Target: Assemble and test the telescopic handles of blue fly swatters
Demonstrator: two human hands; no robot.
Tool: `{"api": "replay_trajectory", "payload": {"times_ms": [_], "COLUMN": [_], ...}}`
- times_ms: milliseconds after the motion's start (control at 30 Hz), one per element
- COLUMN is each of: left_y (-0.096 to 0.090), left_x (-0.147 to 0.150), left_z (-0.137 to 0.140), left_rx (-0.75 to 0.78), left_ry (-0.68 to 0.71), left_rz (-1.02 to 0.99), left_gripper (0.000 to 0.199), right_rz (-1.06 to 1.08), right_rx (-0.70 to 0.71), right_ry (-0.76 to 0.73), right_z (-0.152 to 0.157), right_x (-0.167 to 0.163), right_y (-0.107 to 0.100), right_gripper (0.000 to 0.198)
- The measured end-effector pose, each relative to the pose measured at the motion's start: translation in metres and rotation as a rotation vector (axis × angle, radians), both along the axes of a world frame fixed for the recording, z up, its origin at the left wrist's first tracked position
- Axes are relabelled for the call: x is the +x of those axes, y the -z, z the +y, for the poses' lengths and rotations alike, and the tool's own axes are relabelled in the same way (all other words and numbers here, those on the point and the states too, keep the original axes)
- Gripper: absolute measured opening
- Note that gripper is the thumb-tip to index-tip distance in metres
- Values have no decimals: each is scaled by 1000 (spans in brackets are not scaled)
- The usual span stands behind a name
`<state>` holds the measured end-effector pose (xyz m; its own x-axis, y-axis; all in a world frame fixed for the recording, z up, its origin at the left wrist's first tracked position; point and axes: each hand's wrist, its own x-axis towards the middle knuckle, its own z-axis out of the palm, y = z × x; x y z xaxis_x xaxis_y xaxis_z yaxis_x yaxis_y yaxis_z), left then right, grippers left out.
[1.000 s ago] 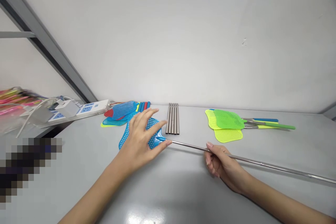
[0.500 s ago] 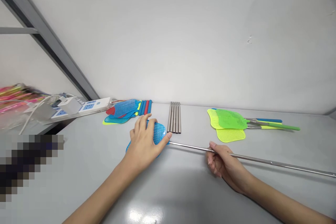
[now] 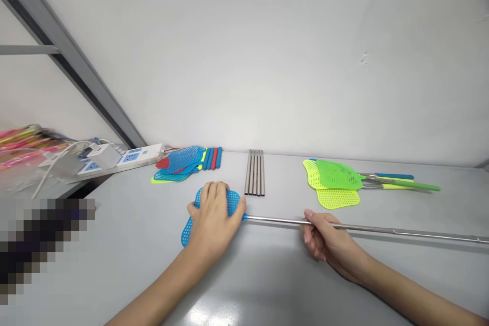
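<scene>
A fly swatter with a blue perforated head point(image 3: 234, 202) and a long extended metal rod point(image 3: 273, 220) lies across in front of me. My left hand point(image 3: 214, 216) grips the head from above, fingers curved over it and thumb by the neck. Between thumb and fingers, my right hand point(image 3: 324, 234) holds the rod partway along. Its far end runs out of view at the right. Just behind, a row of several short metal tubes point(image 3: 254, 173) lies side by side. Blue, red and yellow-green handle grips point(image 3: 212, 158) lie beside a stack of loose swatter heads point(image 3: 181, 160).
At the right lie several collapsed fly swatters with green and yellow heads point(image 3: 338, 175). A white power strip point(image 3: 141, 157) with plugs and cables sits at the left, by bright bundled items point(image 3: 23, 142) in plastic. A wall point(image 3: 267, 61) rises behind the grey table point(image 3: 275, 275).
My left hand has moved slightly down with the blue head, which now lies flatter. The rod has swung closer to level, its right part rising. My right hand keeps its hold.
</scene>
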<state>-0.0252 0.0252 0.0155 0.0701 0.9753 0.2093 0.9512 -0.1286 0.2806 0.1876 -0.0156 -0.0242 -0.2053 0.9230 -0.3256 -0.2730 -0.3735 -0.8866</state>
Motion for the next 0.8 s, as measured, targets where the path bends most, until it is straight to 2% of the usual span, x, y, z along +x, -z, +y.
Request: {"api": "replay_trajectory", "payload": {"times_ms": [167,300,800], "left_y": [6,8,8], "left_x": [4,6,11], "left_z": [-5,-6,-16], "left_rx": [-89,-139,-84], "left_ry": [-40,-48,-8], "left_rz": [-62,-83,-64], "left_gripper": [29,29,28], "right_rz": [17,-35,-57], "right_rx": [116,118,119], "right_ry": [-12,-57,-81], "right_z": [-1,-1,0], "right_x": [1,1,0], "right_y": [2,-1,2], "right_gripper": [57,58,59]}}
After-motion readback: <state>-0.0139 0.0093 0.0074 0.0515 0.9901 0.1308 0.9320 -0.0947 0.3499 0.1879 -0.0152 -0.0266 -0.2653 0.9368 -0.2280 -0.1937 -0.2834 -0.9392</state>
